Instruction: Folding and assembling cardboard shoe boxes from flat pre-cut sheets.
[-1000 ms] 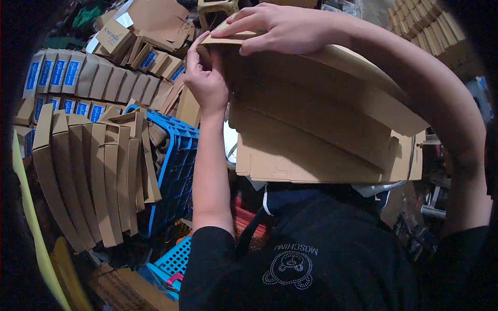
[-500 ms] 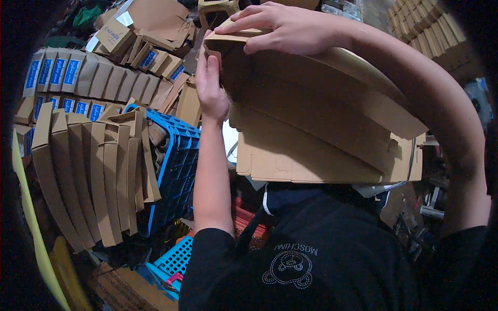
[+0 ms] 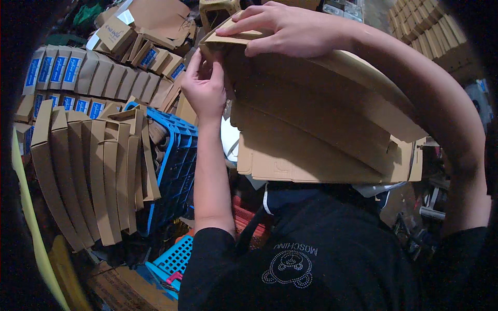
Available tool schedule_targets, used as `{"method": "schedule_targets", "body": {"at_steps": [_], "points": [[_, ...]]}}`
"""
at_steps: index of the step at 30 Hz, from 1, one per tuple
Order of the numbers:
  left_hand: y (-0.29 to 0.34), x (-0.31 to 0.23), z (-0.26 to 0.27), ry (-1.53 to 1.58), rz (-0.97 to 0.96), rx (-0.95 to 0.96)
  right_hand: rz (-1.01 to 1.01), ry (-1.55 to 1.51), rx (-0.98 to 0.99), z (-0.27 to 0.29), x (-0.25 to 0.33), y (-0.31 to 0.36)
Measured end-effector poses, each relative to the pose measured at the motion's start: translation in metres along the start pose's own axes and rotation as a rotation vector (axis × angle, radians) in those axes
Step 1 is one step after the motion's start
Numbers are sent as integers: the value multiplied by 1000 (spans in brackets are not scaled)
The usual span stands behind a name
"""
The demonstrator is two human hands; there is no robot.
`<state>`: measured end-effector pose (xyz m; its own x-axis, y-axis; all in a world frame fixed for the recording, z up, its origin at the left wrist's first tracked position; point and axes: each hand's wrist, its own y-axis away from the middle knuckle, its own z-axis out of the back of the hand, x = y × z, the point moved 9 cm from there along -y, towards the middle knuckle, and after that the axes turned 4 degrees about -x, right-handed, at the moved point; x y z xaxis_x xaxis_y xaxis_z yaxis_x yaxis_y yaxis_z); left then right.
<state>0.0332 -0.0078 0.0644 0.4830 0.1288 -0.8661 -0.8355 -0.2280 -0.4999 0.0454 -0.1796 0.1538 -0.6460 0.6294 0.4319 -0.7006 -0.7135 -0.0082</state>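
A partly folded brown cardboard box (image 3: 311, 101) stands tilted in front of me, its long side panels raised. At its far left corner my left hand (image 3: 206, 90) pinches the end flap between thumb and fingers. My right hand (image 3: 290, 32) reaches over from the right and clasps the top edge of the same corner, fingers on the outer face and thumb underneath. Beneath the box lie flat cardboard sheets (image 3: 270, 165), close against my body. The inside of the corner is in shadow and partly hidden by my hands.
Folded narrow boxes (image 3: 96, 176) stack beside a blue plastic crate (image 3: 174, 166) on the left. Behind are rows of boxes with blue labels (image 3: 57, 72). A light-blue basket (image 3: 174, 256) sits low left, a red basket (image 3: 249, 223) nearer. More stacked cartons (image 3: 430, 31) stand far right.
My left hand has turned and shifted slightly left, going from flat against the corner to pinching its flap. My right hand stays nearly in place on the edge.
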Motion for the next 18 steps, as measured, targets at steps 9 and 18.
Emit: {"method": "schedule_targets", "body": {"at_steps": [9, 18], "points": [[1, -12, -2, -131, -100, -85, -56, -15, -61, 4, 20, 9], [3, -5, 4, -108, -82, -131, -134, 25, 18, 2, 28, 9]]}}
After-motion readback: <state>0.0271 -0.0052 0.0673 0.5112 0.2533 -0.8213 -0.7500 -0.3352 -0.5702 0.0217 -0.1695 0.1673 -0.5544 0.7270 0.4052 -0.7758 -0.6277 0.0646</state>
